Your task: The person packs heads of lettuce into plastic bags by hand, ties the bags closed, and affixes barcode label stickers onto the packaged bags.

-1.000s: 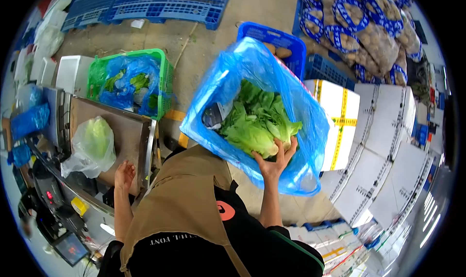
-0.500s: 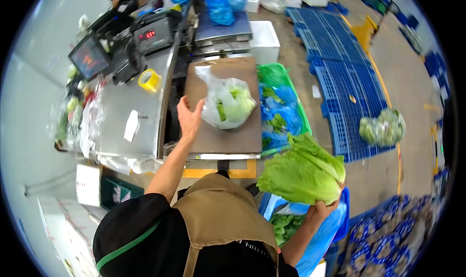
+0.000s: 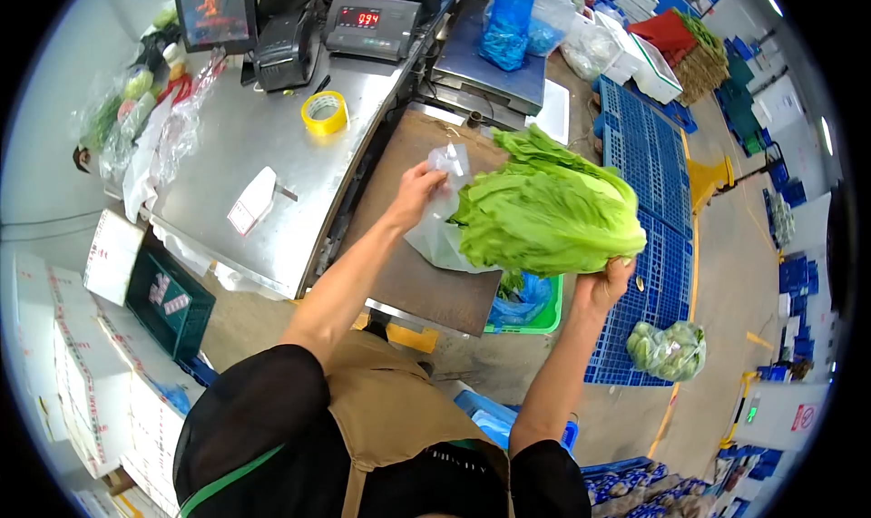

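A large green lettuce [image 3: 549, 214] is held by its stem end in my right hand [image 3: 610, 282], whose fingers are closed round it. The lettuce hangs above the brown scale platform [image 3: 408, 291] and hides part of a clear plastic bag [image 3: 445, 241] beneath it. My left hand [image 3: 419, 190] pinches the upper part of that bag, left of the lettuce's leaves. What the bag contains is mostly hidden behind the lettuce.
A steel counter [image 3: 209, 191] carries yellow tape [image 3: 324, 112], a weighing display [image 3: 372, 26] and a screen [image 3: 216, 10]. A green crate [image 3: 547, 314] stands beyond the platform. Blue pallets [image 3: 635, 146] lie on the floor at right, with bagged vegetables [image 3: 667, 350] on them.
The view has swung from the blue-lined crate to the platform. My right hand has lifted the lettuce out and brought it over the platform. My left hand, open before, has taken hold of the bag.
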Available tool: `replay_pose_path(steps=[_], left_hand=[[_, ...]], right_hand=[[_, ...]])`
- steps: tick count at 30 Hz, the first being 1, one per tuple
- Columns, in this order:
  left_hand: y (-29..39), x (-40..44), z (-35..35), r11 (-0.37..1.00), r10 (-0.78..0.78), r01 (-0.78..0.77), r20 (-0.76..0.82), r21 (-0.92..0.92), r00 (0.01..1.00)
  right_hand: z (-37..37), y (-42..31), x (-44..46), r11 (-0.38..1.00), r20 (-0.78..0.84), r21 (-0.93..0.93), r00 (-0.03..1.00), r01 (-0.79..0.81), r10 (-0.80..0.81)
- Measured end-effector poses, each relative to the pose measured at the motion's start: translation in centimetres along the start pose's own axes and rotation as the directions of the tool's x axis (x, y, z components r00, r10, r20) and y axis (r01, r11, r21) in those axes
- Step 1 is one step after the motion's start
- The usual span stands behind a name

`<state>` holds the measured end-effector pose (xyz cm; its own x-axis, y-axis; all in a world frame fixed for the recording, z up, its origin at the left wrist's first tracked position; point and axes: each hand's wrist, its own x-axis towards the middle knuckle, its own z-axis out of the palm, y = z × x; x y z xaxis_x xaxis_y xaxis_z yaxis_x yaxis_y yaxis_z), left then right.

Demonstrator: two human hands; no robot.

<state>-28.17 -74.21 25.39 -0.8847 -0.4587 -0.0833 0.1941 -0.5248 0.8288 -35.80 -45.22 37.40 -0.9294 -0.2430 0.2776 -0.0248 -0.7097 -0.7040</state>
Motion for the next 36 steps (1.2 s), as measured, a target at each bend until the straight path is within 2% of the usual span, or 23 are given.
replay_pose_path(steps=[1, 3, 6, 7, 8, 10, 11, 13, 14, 15, 17, 19, 20, 21, 22, 25, 27, 29, 31, 33, 34, 35, 36], left_hand=[[1.6, -1.3, -0.9, 0.993, -0.118, 0.116, 0.042, 0.035, 0.992], [1.7, -2.2, -3.3, 0.980, -0.195, 0.192, 0.069, 0.048, 0.978], [2.4, -2.8, -5.3, 0.972, -0.237, 0.235, 0.094, 0.025, 0.967], [2.4, -2.9, -5.8, 0.971, -0.238, 0.238, 0.084, 0.013, 0.968], [2.2, -3.1, -6.2, 0.971, -0.240, 0.241, 0.074, 0.002, 0.968], [2.5, -3.7, -5.2, 0.955, -0.257, 0.252, 0.016, 0.159, 0.966], [2.3, -3.9, -4.4, 0.938, -0.259, 0.255, -0.011, 0.234, 0.966], [0.4, -3.7, -4.2, 0.923, -0.103, 0.073, 0.062, 0.379, 0.993], [0.4, -3.3, -4.2, 0.905, -0.057, 0.010, 0.098, 0.424, 0.994], [0.6, -2.9, -4.2, 0.883, -0.011, -0.053, 0.134, 0.466, 0.991], [1.7, -3.0, -4.3, 0.865, -0.016, -0.081, 0.189, 0.495, 0.982], [1.2, -2.4, -5.4, 0.991, -0.091, 0.074, 0.167, 0.109, 0.982], [1.5, -2.3, -5.9, 0.984, -0.132, 0.150, 0.173, -0.095, 0.976], [1.9, -2.1, -6.7, 0.979, -0.165, 0.186, 0.211, -0.086, 0.964], [2.3, -2.0, -6.9, 0.978, -0.171, 0.188, 0.180, -0.084, 0.969], [1.8, -1.9, -7.0, 0.968, -0.208, 0.224, 0.142, -0.110, 0.968], [2.0, -1.8, -6.2, 0.971, -0.219, 0.230, 0.148, -0.064, 0.964], [2.0, -1.4, -5.9, 0.976, -0.218, 0.218, 0.152, 0.018, 0.964], [2.0, -1.4, -6.5, 0.970, -0.222, 0.205, 0.139, 0.129, 0.965], [3.4, -2.1, -6.3, 0.899, -0.286, 0.226, 0.113, 0.374, 0.952], [3.9, -2.7, -6.2, 0.841, -0.314, 0.233, 0.090, 0.488, 0.945], [1.6, -3.4, -6.8, 0.781, -0.147, 0.022, 0.149, 0.624, 0.978], [-1.4, -4.1, -7.3, 0.634, 0.029, -0.217, 0.258, 0.742, 0.966]], right_hand=[[-1.2, 2.0, 0.4, 0.989, -0.073, 0.123, 0.993, -0.086, 0.095], [-2.9, 5.6, 1.2, 0.902, -0.184, 0.375, 0.936, -0.216, 0.301], [-3.6, 8.5, 2.3, 0.957, 0.032, -0.128, 0.963, -0.260, 0.266], [-1.1, 8.3, 2.2, 0.901, -0.009, -0.360, 0.967, -0.242, 0.256], [0.9, 8.1, 1.9, 0.782, 0.042, -0.607, 0.976, -0.145, 0.214], [3.6, 8.0, 1.5, 0.367, 0.173, -0.925, 0.970, 0.100, 0.173], [3.5, 8.7, 1.5, 0.145, 0.324, -0.942, 0.930, 0.301, 0.172], [4.7, 10.3, 0.2, 0.109, 0.292, -0.956, 0.929, 0.273, 0.229], [5.6, 10.7, -0.2, -0.005, 0.383, -0.919, 0.895, 0.394, 0.228], [6.3, 10.8, -0.1, 0.028, 0.373, -0.926, 0.903, 0.376, 0.214], [8.4, 10.7, -0.3, 0.093, 0.336, -0.942, 0.921, 0.324, 0.199], [8.8, 10.1, 0.8, 0.189, 0.303, -0.942, 0.946, 0.278, 0.116], [8.9, 9.9, 1.2, 0.223, 0.296, -0.935, 0.953, 0.275, 0.063], [9.4, 9.5, 1.4, 0.189, 0.300, -0.938, 0.953, 0.289, 0.032], [10.4, 8.9, 1.5, 0.149, 0.304, -0.942, 0.953, 0.301, -0.001], [13.3, 9.0, 1.3, -0.131, 0.450, -0.884, 0.893, 0.450, 0.031], [13.3, 10.9, 0.6, -0.277, 0.530, -0.794, 0.840, 0.541, 0.120], [11.7, 14.9, -1.2, -0.316, 0.521, -0.740, 0.803, 0.594, 0.289], [9.2, 19.3, -3.5, -0.312, 0.417, -0.706, 0.729, 0.636, 0.543], [7.5, 22.2, -4.2, -0.171, 0.304, -0.684, 0.490, 0.709, 0.817], [6.5, 23.7, -4.6, -0.114, 0.308, -0.677, 0.420, 0.727, 0.854], [5.4, 25.5, -5.0, -0.053, 0.312, -0.669, 0.344, 0.742, 0.886], [3.9, 27.4, -5.5, 0.010, 0.316, -0.660, 0.266, 0.751, 0.911]])
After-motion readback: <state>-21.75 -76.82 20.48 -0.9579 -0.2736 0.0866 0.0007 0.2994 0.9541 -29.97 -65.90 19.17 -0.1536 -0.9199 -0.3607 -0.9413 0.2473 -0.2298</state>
